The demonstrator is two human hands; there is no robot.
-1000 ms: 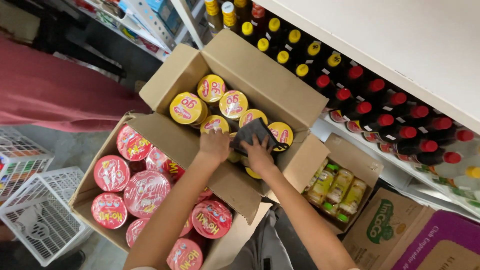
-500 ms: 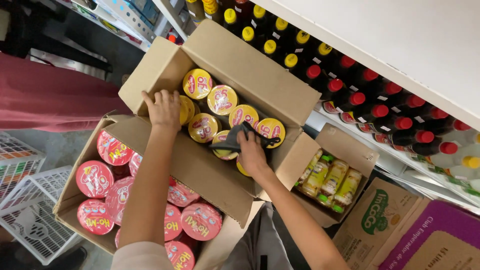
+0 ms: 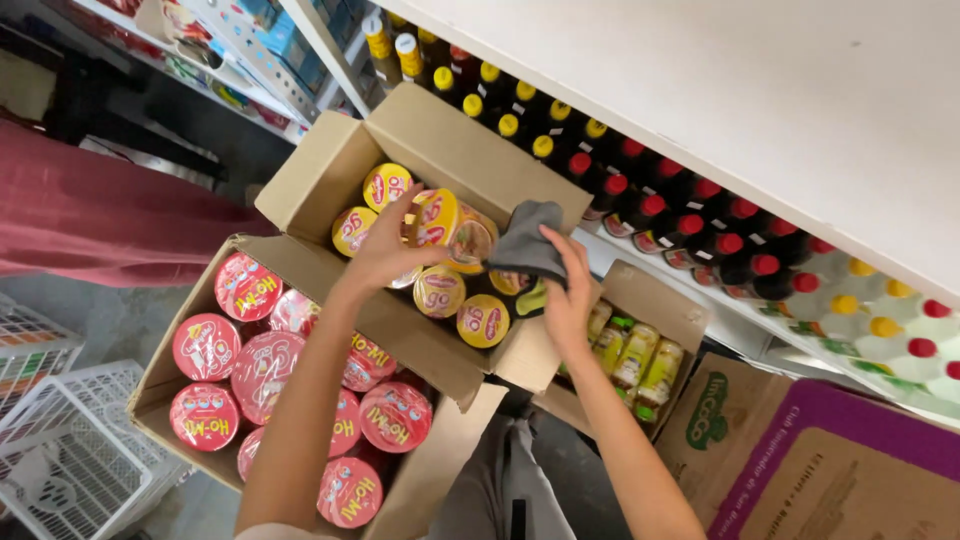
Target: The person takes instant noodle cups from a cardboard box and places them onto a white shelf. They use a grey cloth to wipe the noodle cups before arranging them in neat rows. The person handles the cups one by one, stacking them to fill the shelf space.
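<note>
One yellow cup [image 3: 452,228] now lifted.

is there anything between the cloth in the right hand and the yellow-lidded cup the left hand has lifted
Nothing visible. The left hand holds the yellow-lidded cup tilted above the open cardboard box, and the grey cloth in the right hand sits right beside the cup's side, with no other thing in between.
</note>
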